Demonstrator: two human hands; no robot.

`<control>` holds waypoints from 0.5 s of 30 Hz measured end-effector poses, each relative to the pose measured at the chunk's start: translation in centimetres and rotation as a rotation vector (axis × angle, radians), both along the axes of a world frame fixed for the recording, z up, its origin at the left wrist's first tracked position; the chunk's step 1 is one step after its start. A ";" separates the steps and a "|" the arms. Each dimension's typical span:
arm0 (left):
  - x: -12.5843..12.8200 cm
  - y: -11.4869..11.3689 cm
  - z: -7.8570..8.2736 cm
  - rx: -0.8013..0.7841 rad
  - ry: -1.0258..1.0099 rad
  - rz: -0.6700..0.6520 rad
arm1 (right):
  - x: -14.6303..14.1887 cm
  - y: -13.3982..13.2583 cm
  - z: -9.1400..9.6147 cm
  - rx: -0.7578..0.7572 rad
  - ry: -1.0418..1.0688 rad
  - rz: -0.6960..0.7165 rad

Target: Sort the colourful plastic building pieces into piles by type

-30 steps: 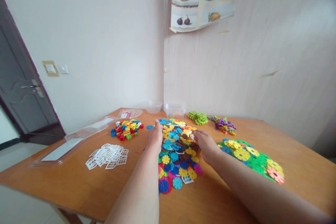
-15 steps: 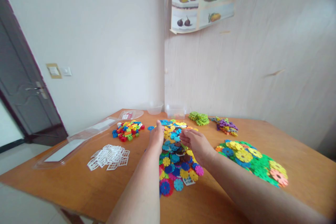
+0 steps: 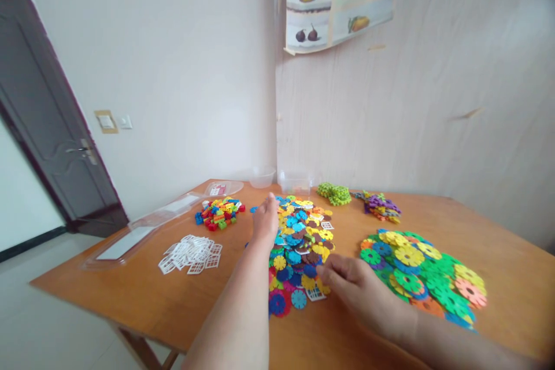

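A long pile of colourful notched plastic discs (image 3: 295, 243) lies in the middle of the table, with a few white window-shaped lattice pieces mixed in. Along the pile's left side my left hand (image 3: 266, 221) is held on edge, fingers straight and extended, nothing seen in it. My right hand (image 3: 353, 286) is at the lower right of the pile, its fingers curled together. Its fingertips are close to a white lattice piece (image 3: 316, 293) and yellow discs; whatever they may hold is hidden.
White lattice pieces (image 3: 191, 254) and small coloured building blocks (image 3: 219, 214) are heaped on the left. Larger flower discs (image 3: 433, 277) spread at right. Green linking pieces (image 3: 333, 193), purple pieces (image 3: 381, 206) and clear containers (image 3: 296, 182) stand farther back. Transparent lids (image 3: 130, 240) line the left edge.
My right hand has moved toward me and down along the pile's right side, and its fingers have curled. My left hand stays by the left side. The view has shifted slightly left.
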State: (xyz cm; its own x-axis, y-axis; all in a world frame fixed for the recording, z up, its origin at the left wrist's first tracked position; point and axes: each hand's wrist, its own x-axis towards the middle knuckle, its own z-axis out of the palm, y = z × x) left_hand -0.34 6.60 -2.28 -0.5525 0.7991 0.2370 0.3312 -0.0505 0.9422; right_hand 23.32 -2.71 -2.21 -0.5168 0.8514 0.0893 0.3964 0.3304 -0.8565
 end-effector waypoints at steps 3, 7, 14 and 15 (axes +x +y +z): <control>0.3 -0.5 0.6 0.142 -0.125 -0.044 | 1.0 -1.4 -1.2 0.123 -0.127 0.028; 0.8 -1.3 1.8 0.282 -0.258 -0.068 | 1.3 -2.0 -1.5 0.252 -0.185 0.067; 0.5 -2.3 4.2 0.420 -0.626 0.003 | 1.2 -1.9 -0.7 0.280 -0.230 0.106; 0.3 -2.5 4.8 0.427 -0.669 0.016 | 1.2 -1.9 -0.7 0.289 -0.238 0.114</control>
